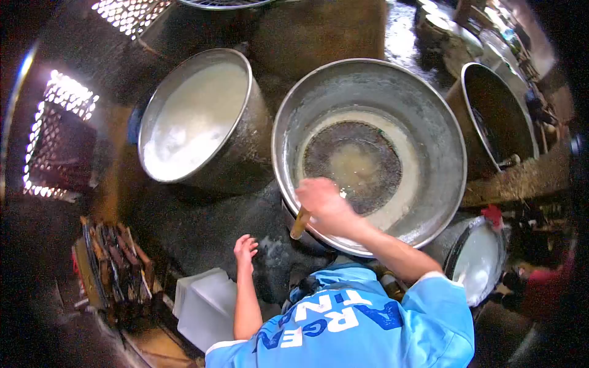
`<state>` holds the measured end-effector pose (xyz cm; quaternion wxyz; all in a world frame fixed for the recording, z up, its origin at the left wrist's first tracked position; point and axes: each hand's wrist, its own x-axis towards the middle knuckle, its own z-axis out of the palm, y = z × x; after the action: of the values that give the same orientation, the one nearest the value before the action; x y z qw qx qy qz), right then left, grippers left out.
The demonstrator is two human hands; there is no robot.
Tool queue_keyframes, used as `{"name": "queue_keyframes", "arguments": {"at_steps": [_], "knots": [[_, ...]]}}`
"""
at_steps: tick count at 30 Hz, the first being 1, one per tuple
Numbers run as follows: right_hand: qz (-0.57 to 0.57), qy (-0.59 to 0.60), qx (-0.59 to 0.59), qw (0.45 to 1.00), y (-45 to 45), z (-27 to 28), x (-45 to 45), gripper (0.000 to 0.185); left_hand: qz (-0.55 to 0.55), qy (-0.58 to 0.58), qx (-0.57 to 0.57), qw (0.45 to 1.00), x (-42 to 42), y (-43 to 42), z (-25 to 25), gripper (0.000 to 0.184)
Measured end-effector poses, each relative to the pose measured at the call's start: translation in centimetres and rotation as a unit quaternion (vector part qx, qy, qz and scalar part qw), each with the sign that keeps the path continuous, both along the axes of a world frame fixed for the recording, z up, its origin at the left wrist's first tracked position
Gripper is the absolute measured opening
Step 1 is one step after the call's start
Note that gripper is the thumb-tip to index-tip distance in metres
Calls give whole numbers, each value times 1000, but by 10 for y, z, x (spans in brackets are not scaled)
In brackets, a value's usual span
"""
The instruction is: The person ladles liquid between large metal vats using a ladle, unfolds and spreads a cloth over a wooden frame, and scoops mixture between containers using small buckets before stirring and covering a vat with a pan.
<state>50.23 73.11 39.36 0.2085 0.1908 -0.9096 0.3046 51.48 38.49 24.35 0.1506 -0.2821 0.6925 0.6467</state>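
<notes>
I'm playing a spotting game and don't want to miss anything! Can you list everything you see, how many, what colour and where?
Big pot: 1, silver-grey, middle, cloudy liquid inside
Left pot: 1, silver-grey, whitish liquid inside
Right pot: 1, dark inside, upper right
Tub: 1, dark-rimmed, whitish inside, lower right
Red thing: 1, red, by the tub, too blurred to name
Box: 1, whitish, lower left
Boards: several, brown, far lower left
Lattice openings: 2, bright, upper left
Floor: 1, dark grey, around the pots
Stick: 1, brown, big pot's near edge
Shirt: 1, light blue, bottom
Left hand: 1, bare, left of the stick, empty
Right hand: 1, bare, by the big pot's near rim, gripping the stick
The dark edges are too unclear to count.
</notes>
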Motion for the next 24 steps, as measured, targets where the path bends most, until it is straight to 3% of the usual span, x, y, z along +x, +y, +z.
{"name": "queue_keyframes", "arguments": {"at_steps": [1,4,5,6,9,10,12,13,15,17,18,22,23,24], "knots": [[92,20,112,989,-18,6,-2,30,-34,3,-35,999,0,12,7,27],[154,-22,370,916,-52,-54,3,23,-42,-37,9,998,17,3,-25,23],[226,-198,481,824,-72,-77,-14,16,-23,-58,16,998,27,-1,-32,23],[291,-227,458,809,-64,-50,-25,12,-3,-73,-9,997,39,-6,-39,22],[247,-226,391,857,-68,-76,-38,10,85,-142,3,986,78,-29,-64,19],[211,-130,326,912,-63,-88,-42,13,101,-141,34,984,103,-49,-91,19],[194,-173,253,932,-61,-65,-50,20,125,-134,98,978,127,-82,-142,19],[182,-195,216,939,-56,-47,-55,24,124,-188,60,972,135,-77,-118,21],[153,-266,98,947,-37,-25,-58,50,114,-305,-18,945,136,-73,-113,25],[123,-291,-76,946,-12,-22,-57,55,119,-293,-15,948,128,-59,-108,25],[132,-304,-192,924,2,-28,-54,53,114,-295,-18,948,125,-52,-103,25],[-18,-195,-254,947,53,-103,-38,42,90,-216,36,972,79,-8,-75,10],[-61,-247,-288,923,68,-140,-30,41,83,-187,215,955,73,-15,-81,12],[-100,-295,-320,895,83,-182,-20,40,81,-191,138,968,66,-4,-85,14]]}}
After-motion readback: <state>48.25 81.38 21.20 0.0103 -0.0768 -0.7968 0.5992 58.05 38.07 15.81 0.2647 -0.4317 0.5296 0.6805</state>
